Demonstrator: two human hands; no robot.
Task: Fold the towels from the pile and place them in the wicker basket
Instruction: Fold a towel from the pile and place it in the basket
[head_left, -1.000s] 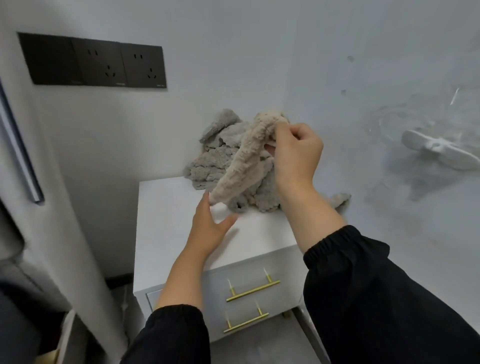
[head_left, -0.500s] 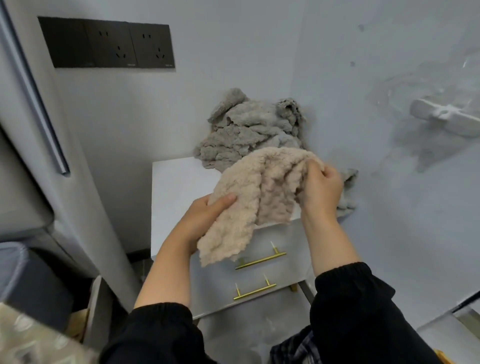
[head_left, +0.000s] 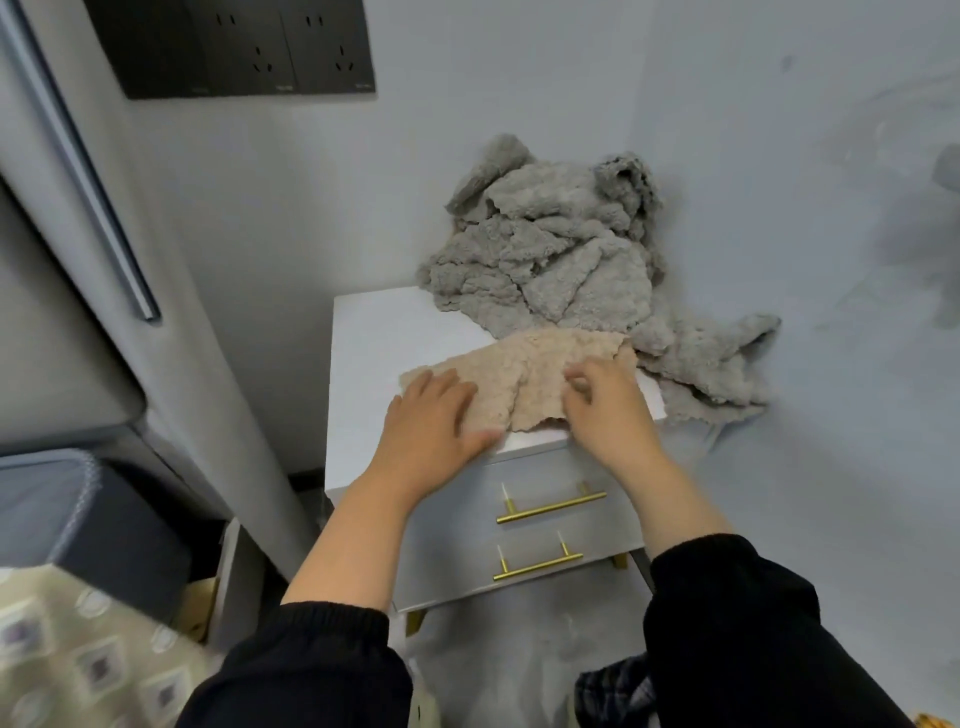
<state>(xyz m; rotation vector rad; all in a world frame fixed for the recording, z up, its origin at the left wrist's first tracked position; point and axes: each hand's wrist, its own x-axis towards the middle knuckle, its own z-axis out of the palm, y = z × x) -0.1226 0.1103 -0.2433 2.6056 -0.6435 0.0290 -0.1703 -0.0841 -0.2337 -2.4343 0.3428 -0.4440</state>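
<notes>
While readying a fold, spreading beige towel (head_left: 540, 374) on counter (head_left: 374, 353) before grey pile (head_left: 545, 249), pressing flat with splayed left hand (head_left: 431, 421), pinching its edge with curled right hand (head_left: 608, 410).

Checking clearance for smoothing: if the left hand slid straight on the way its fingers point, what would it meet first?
Resting flat on the beige fluffy towel, the left hand would likely run into the crumpled grey towel pile first.
</notes>
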